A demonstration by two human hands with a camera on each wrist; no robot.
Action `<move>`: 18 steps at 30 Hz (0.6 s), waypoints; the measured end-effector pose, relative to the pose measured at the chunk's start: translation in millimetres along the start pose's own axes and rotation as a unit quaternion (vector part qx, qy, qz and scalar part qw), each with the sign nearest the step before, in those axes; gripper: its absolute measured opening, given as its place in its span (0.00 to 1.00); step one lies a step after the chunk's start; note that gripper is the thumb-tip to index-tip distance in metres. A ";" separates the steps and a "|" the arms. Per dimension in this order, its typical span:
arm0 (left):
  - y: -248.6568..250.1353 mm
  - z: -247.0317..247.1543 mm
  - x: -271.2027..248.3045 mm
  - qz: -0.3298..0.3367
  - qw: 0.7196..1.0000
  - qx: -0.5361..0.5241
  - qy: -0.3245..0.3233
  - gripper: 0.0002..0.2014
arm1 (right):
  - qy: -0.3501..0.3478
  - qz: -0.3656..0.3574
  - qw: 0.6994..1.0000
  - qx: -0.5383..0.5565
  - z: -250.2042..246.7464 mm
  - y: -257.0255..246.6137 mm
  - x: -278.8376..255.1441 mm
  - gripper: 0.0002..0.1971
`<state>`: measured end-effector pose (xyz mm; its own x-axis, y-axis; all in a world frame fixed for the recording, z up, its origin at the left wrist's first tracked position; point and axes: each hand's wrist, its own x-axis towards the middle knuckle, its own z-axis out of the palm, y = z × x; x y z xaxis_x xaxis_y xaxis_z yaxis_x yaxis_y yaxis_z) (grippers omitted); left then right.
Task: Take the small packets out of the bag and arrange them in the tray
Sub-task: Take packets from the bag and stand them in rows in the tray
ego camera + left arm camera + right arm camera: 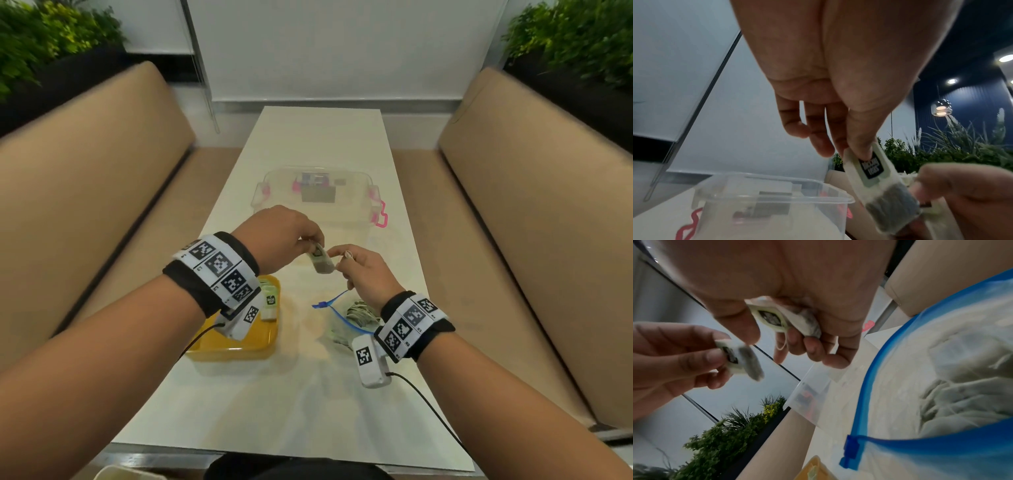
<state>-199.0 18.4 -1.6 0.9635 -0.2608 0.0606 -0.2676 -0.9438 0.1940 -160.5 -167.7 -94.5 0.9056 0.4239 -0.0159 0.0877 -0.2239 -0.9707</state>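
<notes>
Above the table's middle, my left hand (310, 244) pinches a small white tea-bag packet (322, 263) by its labelled top; the left wrist view shows thumb and fingers on that packet (874, 168). My right hand (344, 257) is just to its right, and its curled fingers hold a second packet (783, 319) with a string against the palm. The clear zip bag (356, 318) with a blue closure lies open under my right wrist, with several packets inside (953, 399). The yellow tray (236, 346) sits to the left under my left wrist and holds packets (270, 303).
A clear plastic box (318, 202) with pink latches stands beyond my hands on the white table (308, 404). Tan benches (96, 192) flank the table on both sides. Planters with green plants (579, 37) stand behind the benches.
</notes>
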 end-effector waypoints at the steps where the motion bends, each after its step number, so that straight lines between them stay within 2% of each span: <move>1: -1.8 -2.6 -1.0 0.001 1.000 0.029 -0.013 0.10 | 0.000 -0.012 1.000 0.003 3.3 -3.0 0.7 0.09; 4: -4.8 -8.5 -1.7 0.005 0.997 0.067 -0.026 0.10 | -0.016 -0.047 0.999 -0.013 16.7 -13.9 2.9 0.02; 8: -13.1 -15.1 -2.6 -0.007 0.999 0.053 -0.001 0.09 | -0.013 -0.065 0.997 -0.036 35.0 -19.0 9.8 0.05; 11: -23.5 -15.0 -7.1 -0.024 0.999 0.049 0.004 0.07 | -0.021 -0.048 0.998 -0.027 44.0 -19.1 15.3 0.07; 14: -38.4 -12.8 -12.2 -0.066 0.997 0.047 -0.007 0.06 | -0.025 -0.025 0.998 -0.053 49.7 -15.8 20.2 0.04; 18: -62.6 3.8 -21.8 -0.116 0.988 0.078 -0.071 0.03 | -0.025 0.046 0.998 0.042 50.7 -13.9 25.6 0.10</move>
<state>-203.3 82.4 -18.8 0.9929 -0.0496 -0.1078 -0.0463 -0.9984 0.0330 -159.5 -109.2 -93.5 0.8864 0.4481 -0.1164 -0.0325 -0.1907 -0.9811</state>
